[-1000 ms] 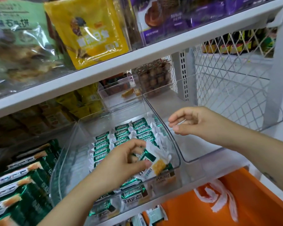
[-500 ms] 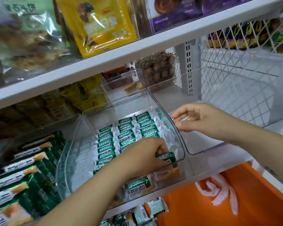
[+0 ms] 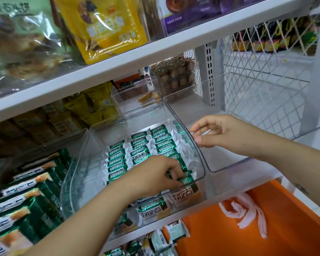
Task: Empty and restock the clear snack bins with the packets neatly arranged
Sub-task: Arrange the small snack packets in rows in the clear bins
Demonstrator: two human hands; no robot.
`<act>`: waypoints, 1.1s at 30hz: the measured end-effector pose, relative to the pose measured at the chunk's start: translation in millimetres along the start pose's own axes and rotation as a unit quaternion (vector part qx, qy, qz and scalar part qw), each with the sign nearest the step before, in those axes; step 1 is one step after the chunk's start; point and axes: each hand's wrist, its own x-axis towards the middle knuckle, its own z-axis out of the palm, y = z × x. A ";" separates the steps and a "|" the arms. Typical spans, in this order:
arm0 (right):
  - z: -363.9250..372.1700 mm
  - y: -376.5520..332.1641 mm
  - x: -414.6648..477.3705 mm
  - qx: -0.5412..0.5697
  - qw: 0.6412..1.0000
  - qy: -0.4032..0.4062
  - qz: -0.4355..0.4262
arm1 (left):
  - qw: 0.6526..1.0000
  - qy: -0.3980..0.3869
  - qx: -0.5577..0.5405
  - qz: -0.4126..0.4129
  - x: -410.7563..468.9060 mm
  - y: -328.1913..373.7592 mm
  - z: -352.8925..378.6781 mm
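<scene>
Looking down from my head, my left hand (image 3: 160, 175) reaches into the middle clear bin (image 3: 76, 163) on the shelf (image 3: 118, 58), fingers curled down and pinching a small green packet (image 3: 186, 180) at the bin's front right corner, just behind the front wall. Behind that hand, more green packets (image 3: 137, 150) lie in three neat rows running toward the back of the bin, and a few lie flat and loose along the front, seen through the clear wall. My right hand (image 3: 224, 132) sits at the rim where this bin meets the empty clear bin (image 3: 229, 168) beside it on the right, fingers loosely bent and thumb tip at the edge; I cannot tell whether it pinches the rim or only touches it. To the left of the middle bin stand larger green packs (image 3: 26, 200), stacked close together. Below the shelf is an orange crate (image 3: 275, 233) with a twisted white strip (image 3: 248, 209) lying in it. On the shelf above stands a yellow bag (image 3: 103, 24).
</scene>
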 end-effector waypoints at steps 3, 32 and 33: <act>1.1 -0.2 0.6 0.004 1.000 0.001 -0.001 | 1.000 0.029 0.003 0.005 -2.1 -0.7 8.0; 5.6 -5.0 -3.6 0.001 1.000 0.007 0.010 | 0.990 -0.052 0.125 -0.050 5.5 -13.3 12.1; 5.8 -5.0 -3.5 0.002 1.000 0.006 0.011 | 0.988 -0.077 0.119 -0.060 4.8 -16.2 13.2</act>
